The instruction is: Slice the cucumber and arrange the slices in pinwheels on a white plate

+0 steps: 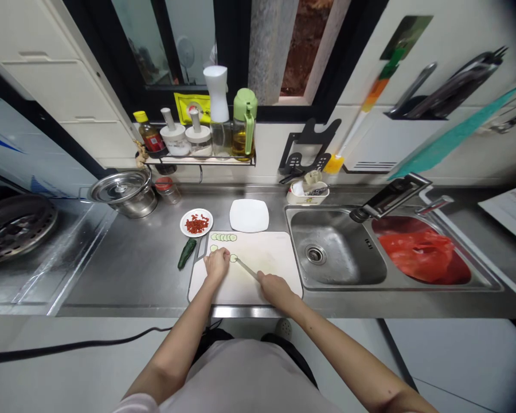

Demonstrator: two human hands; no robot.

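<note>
My right hand (277, 291) grips a knife (247, 268) by its handle, the blade slanting up and left over the white cutting board (258, 295). At the blade's tip lies a cucumber slice (233, 258). Just left of it, my left hand (217, 264) rests low over the board with its fingers curled together; what they hold, if anything, is hidden. Another slice (214, 248) shows at the far side of that hand. Along the board's far left edge runs a row of overlapping cucumber slices (223, 237). A dark green cucumber piece (187, 254) lies on the counter left of the board.
Behind the board stand a white plate (249, 215) and a round dish of red pieces (196, 222). A lidded steel pot (126, 192) and a red-lidded jar (167, 190) are at left. The double sink (339, 275) is at right, with a red bag (421, 255). Bottles fill a shelf (202, 160).
</note>
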